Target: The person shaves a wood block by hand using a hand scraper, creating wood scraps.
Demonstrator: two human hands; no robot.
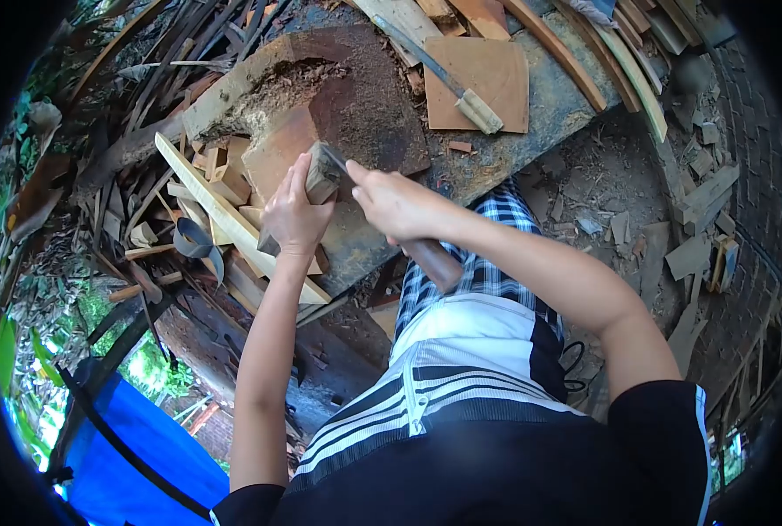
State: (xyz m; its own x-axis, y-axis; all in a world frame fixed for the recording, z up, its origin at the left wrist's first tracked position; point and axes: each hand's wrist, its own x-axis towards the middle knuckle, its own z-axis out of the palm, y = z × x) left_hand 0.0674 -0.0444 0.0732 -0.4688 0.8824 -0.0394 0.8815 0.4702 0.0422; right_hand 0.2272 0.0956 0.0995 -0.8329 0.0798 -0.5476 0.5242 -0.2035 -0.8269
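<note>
My left hand [294, 210] is closed around a small wooden block [322, 175], held up over the worktop. In my right hand [395, 206] is a knife with a thick dark wooden handle [436, 266], which sticks out below the fist toward my lap. Its short visible blade [334, 159] reaches the top of the block and seems to touch it. Fingers hide the middle of the tool. Beyond both hands lies a large, rough-hewn wooden chopping block [364, 105], with sawdust in its hollow.
A long file with a wooden handle [478, 111] rests on a flat square board [505, 74]. Curved wooden strips [557, 53] lie at the upper right. Wood offcuts [228, 184] and a long pale strip [233, 223] are at the left. A blue sheet [145, 447] hangs lower left.
</note>
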